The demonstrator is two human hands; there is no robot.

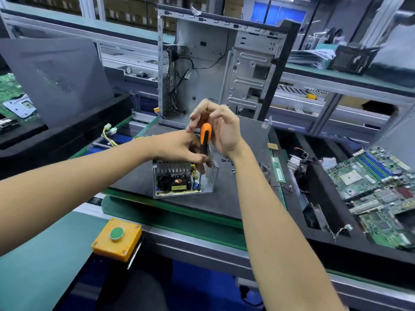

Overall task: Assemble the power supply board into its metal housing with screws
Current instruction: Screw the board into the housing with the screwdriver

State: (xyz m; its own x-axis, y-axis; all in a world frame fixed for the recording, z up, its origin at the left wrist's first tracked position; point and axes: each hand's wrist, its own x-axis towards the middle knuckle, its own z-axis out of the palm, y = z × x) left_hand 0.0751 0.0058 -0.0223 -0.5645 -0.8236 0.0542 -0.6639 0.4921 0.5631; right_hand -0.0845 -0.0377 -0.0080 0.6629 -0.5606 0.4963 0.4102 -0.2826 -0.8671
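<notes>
The power supply board (177, 185) lies flat inside the open metal housing (211, 176). An orange-and-black screwdriver (204, 140) stands nearly upright over the housing, tip down by the board's right edge. Loose screws (226, 161) lie just right of the housing.

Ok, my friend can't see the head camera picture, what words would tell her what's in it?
Two hands work an orange-handled screwdriver down into a power supply board sitting in its metal housing. The left hand steadies the shaft low down; the right hand loosely cups the handle top. Loose screws lie beside it.
</notes>
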